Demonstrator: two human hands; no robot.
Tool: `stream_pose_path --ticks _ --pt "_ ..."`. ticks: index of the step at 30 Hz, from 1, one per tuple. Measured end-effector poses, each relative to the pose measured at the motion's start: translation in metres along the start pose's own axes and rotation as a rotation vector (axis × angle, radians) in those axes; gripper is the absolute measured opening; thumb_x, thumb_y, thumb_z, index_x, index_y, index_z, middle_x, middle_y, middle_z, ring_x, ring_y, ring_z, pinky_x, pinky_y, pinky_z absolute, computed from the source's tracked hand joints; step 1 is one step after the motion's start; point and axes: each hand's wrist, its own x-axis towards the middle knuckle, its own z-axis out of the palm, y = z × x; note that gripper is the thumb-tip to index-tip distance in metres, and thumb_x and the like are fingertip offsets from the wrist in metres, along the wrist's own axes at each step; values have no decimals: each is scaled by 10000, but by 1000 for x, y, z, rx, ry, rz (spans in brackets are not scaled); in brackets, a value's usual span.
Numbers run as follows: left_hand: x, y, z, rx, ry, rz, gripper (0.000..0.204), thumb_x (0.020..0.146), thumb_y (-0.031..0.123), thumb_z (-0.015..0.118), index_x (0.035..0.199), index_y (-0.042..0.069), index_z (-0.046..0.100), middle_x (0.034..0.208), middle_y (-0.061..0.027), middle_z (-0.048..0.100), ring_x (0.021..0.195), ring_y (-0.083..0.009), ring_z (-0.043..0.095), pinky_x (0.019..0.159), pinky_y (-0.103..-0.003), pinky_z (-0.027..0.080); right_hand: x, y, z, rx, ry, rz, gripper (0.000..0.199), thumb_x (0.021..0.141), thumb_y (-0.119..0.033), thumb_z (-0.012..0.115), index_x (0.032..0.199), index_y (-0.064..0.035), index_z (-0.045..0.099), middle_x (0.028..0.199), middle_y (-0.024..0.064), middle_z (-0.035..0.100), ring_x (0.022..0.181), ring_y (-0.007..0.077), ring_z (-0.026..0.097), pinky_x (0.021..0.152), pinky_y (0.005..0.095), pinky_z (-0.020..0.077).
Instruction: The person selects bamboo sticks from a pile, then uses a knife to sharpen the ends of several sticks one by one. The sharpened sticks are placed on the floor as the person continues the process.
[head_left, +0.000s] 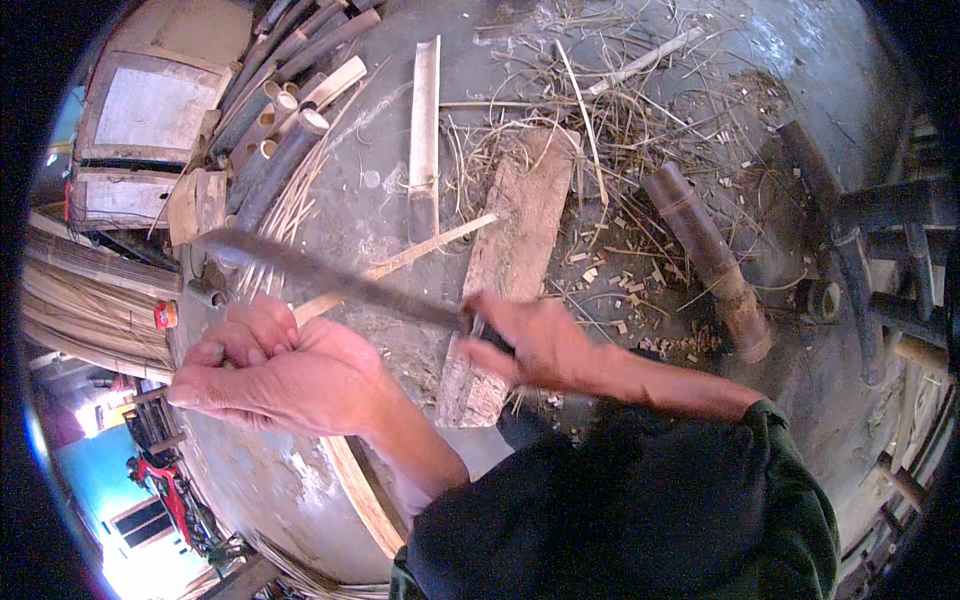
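Observation:
My right hand (535,345) is wrapped round the dark handle of a long-bladed machete (350,287), whose blade points to the left, above my left hand. My left hand (285,370) is palm up with its fingers curled in. A thin pale bamboo strip (430,243) runs from the curled fingers toward the upper right, passing under the blade. Its far end lies over a worn wooden plank (520,225) on the floor; the part inside my hand is hidden.
Curly bamboo shavings (640,110) and small chips (640,285) litter the floor ahead. To the right lies a brown bamboo pole (705,250), near a dark wooden stool (895,240). Split bamboo (424,120) and stacked poles (290,150) lie farther left. Another split piece (365,500) passes below my left wrist.

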Motion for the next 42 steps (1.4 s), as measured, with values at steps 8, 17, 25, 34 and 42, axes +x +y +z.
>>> stream_pose_path --ticks 8,17,25,34,42 --pt "4 -4 5 50 -18 28 398 1008 396 464 728 137 351 613 40 201 522 -73 221 467 -236 190 -1 13 6 -54 63 -107 323 917 -327 589 1027 -32 515 666 217 589 637 425 622 549 464 481" --pt "15 -15 -1 72 -31 45 385 1002 393 438 747 109 386 626 19 250 530 -105 261 489 -274 225 2 51 5 -54 69 135 351 933 -361 567 974 -16 514 607 240 553 629 431 618 541 483 467" --pt "21 -16 -3 10 -88 50 428 1002 417 470 704 141 335 620 39 220 528 -81 223 480 -250 201 -1 61 13 -81 61 186 374 929 -408 550 967 -38 525 646 235 589 661 455 615 552 511 476" --pt "21 -21 -5 124 -59 78 412 1004 422 444 744 110 374 638 11 275 535 -125 280 487 -273 261 6 50 -5 -42 47 100 365 938 -377 558 951 -15 505 615 233 561 633 432 623 546 477 474" --pt "14 -7 6 82 -25 48 415 1004 416 455 729 118 368 635 14 253 535 -111 253 487 -273 225 -9 145 -10 -160 155 405 354 942 -350 550 951 2 511 642 228 571 623 415 619 551 465 464"
